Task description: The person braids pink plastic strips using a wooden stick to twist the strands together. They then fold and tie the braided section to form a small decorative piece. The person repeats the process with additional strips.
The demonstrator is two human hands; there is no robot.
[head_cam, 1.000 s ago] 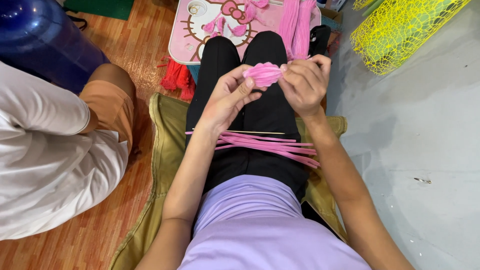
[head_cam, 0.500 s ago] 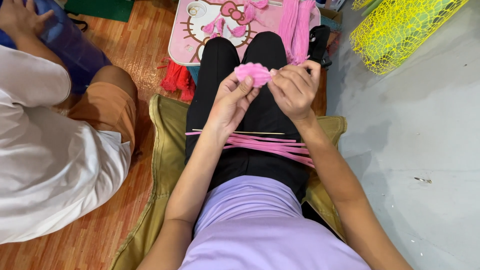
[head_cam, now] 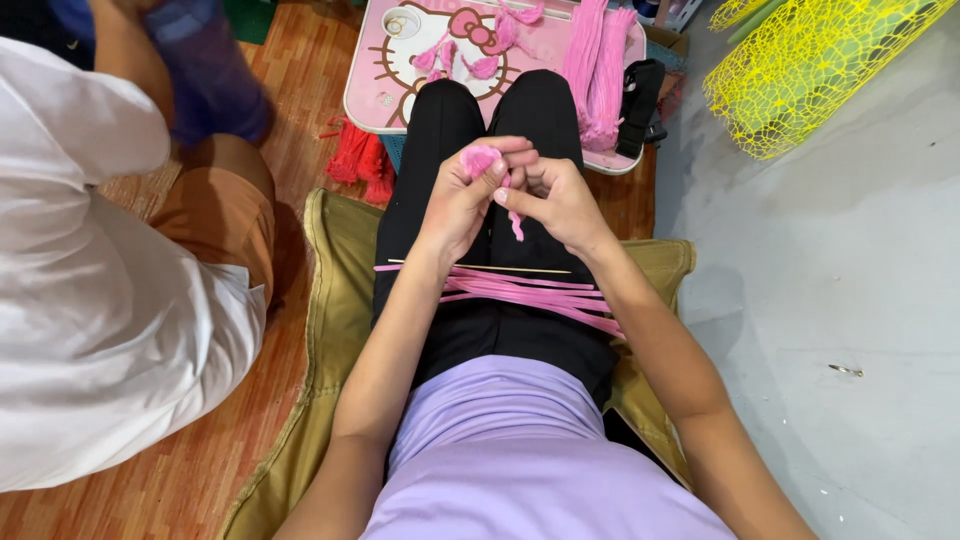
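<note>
Your left hand pinches a pink tuft at its fingertips, above your black-trousered lap. Your right hand is closed just beside it, fingers pressed on a thin pink strand that hangs below the tuft. Nearer you than the tuft, loose pink strips and 1 thin stick lie across your thighs. Beyond the tuft, a pink surface carries more tufts and a pink bundle. Left of the tuft sits a person in white.
</note>
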